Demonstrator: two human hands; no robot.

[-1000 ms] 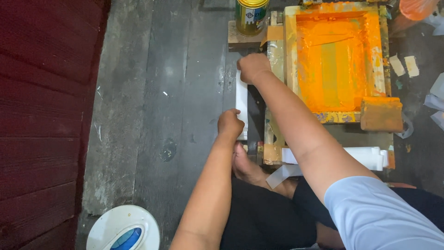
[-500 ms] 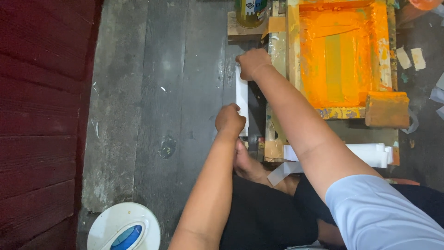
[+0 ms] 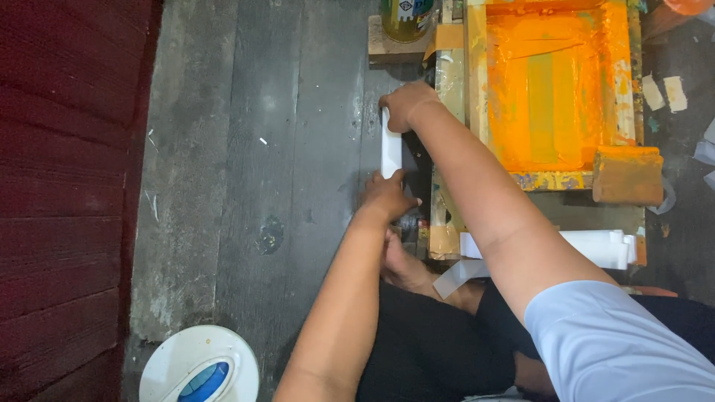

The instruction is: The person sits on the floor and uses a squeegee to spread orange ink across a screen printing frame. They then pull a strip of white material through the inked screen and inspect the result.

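At the near left edge, a round white lid with a blue mark (image 3: 199,367) is seen lying on the dark wooden plank floor (image 3: 246,149). To the far left of it, a dark red wall (image 3: 67,186) is seen running along the floor. At the near right, a pale blue sleeve (image 3: 618,342) and dark trousers (image 3: 424,350) are seen, and a bare foot (image 3: 406,264) is tucked just beyond the knee.

Farther in, the left hand (image 3: 387,197) is closed on the near end of a narrow white strip (image 3: 391,149), the fingers curled around it. The strip is held lengthwise, running from near to far, just left of a paint-stained wooden frame base (image 3: 447,149). Its far end is gripped by the right hand (image 3: 406,104), whose fingers are bent over the top edge; the fingertips themselves are hidden behind the strip and the knuckles.

To the right of the forearm, a stack of white strips (image 3: 603,248) is seen resting on the near end of the base. Beyond it, a printing screen (image 3: 555,89) flooded with orange ink is held in the frame, and a squeegee block caked in orange (image 3: 628,175) is laid at its near right corner. At the far edge, a yellow-green tin (image 3: 406,18) is stood on a small wooden block (image 3: 395,50), left of the screen. Small pale scraps (image 3: 663,93) are scattered on the floor at the far right.
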